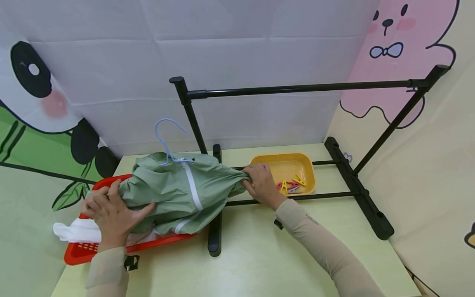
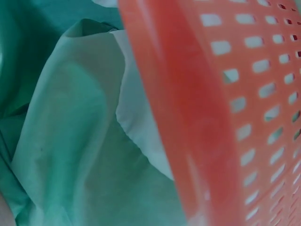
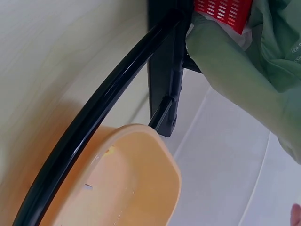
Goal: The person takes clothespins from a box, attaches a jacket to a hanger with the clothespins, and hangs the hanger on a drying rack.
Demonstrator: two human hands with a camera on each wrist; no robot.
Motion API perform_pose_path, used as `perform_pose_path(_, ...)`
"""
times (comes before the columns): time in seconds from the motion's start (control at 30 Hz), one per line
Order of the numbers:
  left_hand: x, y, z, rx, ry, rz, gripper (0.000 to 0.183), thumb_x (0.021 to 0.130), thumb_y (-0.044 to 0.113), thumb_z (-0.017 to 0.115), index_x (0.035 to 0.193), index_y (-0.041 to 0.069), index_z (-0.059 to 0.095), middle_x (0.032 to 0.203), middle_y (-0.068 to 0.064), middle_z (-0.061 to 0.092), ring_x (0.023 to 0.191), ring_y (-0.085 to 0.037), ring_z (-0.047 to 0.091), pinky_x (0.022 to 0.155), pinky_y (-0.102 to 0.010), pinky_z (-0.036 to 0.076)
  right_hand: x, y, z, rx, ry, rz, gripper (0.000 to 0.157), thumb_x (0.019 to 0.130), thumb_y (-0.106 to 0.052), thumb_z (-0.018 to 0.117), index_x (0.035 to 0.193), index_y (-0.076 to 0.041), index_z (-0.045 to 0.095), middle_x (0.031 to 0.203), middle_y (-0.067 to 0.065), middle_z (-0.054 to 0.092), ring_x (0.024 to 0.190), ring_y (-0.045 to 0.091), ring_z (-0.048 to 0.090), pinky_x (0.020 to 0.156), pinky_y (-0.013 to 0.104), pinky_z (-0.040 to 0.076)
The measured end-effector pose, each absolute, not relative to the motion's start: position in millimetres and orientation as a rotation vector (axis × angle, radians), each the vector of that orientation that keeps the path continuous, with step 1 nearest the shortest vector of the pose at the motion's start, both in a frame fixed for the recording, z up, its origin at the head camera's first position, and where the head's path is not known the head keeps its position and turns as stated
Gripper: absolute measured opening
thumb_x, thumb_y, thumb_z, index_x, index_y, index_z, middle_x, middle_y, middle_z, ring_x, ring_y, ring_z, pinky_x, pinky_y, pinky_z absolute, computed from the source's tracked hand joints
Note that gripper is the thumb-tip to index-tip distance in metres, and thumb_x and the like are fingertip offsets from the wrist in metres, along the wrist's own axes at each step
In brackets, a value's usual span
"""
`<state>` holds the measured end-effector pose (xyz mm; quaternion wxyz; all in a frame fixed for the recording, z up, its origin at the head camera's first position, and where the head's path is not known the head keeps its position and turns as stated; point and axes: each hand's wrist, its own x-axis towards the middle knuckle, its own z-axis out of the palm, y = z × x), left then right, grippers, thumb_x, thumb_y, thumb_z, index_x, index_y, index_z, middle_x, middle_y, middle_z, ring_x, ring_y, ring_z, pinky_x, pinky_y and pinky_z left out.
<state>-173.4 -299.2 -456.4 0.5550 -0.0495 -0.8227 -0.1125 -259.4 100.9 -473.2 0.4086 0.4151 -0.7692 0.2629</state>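
A green jacket (image 1: pixel 170 187) with a white zip lies over a red basket (image 1: pixel 159 243), a blue hanger (image 1: pixel 165 142) standing out of its neck. My right hand (image 1: pixel 262 183) pinches the end of the jacket's right-hand sleeve and holds it stretched out sideways. At the other side my left hand (image 1: pixel 113 212) rests against the jacket, thumb spread wide from the fingers. The left wrist view is filled by green cloth (image 2: pixel 94 141) and the basket's perforated wall (image 2: pixel 254 94). In the right wrist view the sleeve (image 3: pixel 240 80) runs diagonally; only a fingertip shows.
A black rack (image 1: pixel 297 88) stands on the pale table (image 1: pixel 267 247), its crossbar above and feet at both sides. Between its feet sits a yellow tray (image 1: pixel 293 159) with several clothes pegs (image 1: pixel 291 186). White cloth (image 1: pixel 79 230) hangs over the basket's left end.
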Motion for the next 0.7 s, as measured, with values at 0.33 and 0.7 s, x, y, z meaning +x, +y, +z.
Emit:
perform_pose_path(0.33,-170,-297,-454,-0.107,-1.970,-0.300,0.092,0.076,0.087,0.041,0.123,0.007,0.037,0.107,-0.026,0.034,0.099,-0.048,0.027,0.080,-0.062,0.011,-260,115,-471,1.030,-1.994,0.629,0.055,0.105,-0.049,0.039,0.112,0.001,0.059,0.103,0.015,0.065,0.090,0.031,0.058,0.077,0.046,0.040)
perform_pose_path(0.7,-170,-299,-454,-0.110,-1.961,-0.302,0.093,0.075,0.088,0.042,0.122,0.007,0.038,0.105,-0.026,0.033,0.098,-0.048,0.027,0.080,-0.061,0.010,-258,136,-477,1.026,-2.089,0.670,0.058,0.104,-0.051,0.038,0.118,0.002,0.058,0.111,0.020,0.065,0.099,0.037,0.059,0.085,0.053,0.041)
